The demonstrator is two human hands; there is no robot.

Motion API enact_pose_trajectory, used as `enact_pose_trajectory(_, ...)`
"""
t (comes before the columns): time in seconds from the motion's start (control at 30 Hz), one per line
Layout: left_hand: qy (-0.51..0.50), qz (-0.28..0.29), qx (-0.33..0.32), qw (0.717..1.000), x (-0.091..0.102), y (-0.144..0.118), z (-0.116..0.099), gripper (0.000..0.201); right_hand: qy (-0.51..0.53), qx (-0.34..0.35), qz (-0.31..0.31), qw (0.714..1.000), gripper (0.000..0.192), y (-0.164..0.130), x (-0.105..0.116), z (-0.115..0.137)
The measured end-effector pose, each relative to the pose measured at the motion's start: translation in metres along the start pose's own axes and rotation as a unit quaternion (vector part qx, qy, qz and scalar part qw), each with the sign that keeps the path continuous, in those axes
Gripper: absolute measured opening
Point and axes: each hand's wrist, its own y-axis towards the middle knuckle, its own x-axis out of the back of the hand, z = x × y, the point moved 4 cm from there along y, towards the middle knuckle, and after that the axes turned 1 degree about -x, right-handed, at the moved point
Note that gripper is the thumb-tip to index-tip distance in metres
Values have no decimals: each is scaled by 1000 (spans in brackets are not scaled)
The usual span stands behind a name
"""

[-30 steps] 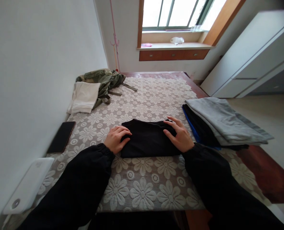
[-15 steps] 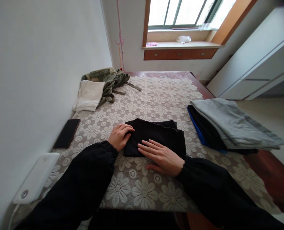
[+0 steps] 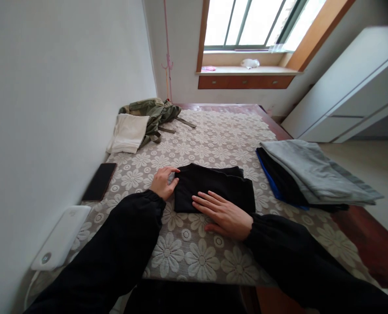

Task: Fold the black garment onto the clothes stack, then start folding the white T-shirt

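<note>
my right grip (image 3: pixel 223 216), spread flat, has moved to the near edge of the black cloth (image 3: pixel 218 183); left grip (image 3: pixel 164 182) gapes alongside.

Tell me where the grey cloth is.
On the right in the head view, the grey cloth lies on top of a dark pile, right of the folded black cloth that the right hand rests on.

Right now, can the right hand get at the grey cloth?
Probably yes: the right hand lies flat at the near edge of the black cloth, and the grey cloth sits uncovered atop the pile, with no obstacle showing between.
</note>
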Motion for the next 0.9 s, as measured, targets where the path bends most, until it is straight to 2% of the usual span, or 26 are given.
enact_pose_trajectory(0.1, 24, 6, 22, 999, -1, -1, 1, 29, -18, -26, 50, 998, 80, 6, 10, 10)
enact_pose_trajectory(0.17, 34, 3, 35, 999, -1, -2, -1, 30, -22, -28, 64, 997, 75, 18, 22, 15)
enact_pose_trajectory(0.23, 43, 1, 50, 998, 1, -2, -4, 30, -25, -28, 46, 998, 64, 38, 33, 15)
enact_pose_trajectory(0.33, 73, 18, 83, 994, 5, -4, -8, 34, -28, -34, -9, 999, 51, 75, 40, 1)
enact_pose_trajectory(0.43, 104, 79, 122, 984, 6, -7, -12, 47, -23, -41, -60, 997, 55, 105, 31, -22)
enact_pose_trajectory(0.53, 134, 137, 144, 971, 6, -13, -19, 59, -34, -67, -86, 993, 56, 119, 14, -42)
enact_pose_trajectory(0.7, 183, 215, 108, 953, 1, -24, -38, 68, -94, -111, -67, 987, 58, 120, -8, -53)
enact_pose_trajectory(0.9, 194, 297, 68, 933, 3, -27, -44, 85, -123, -123, -61, 983, 59, 118, -9, -53)
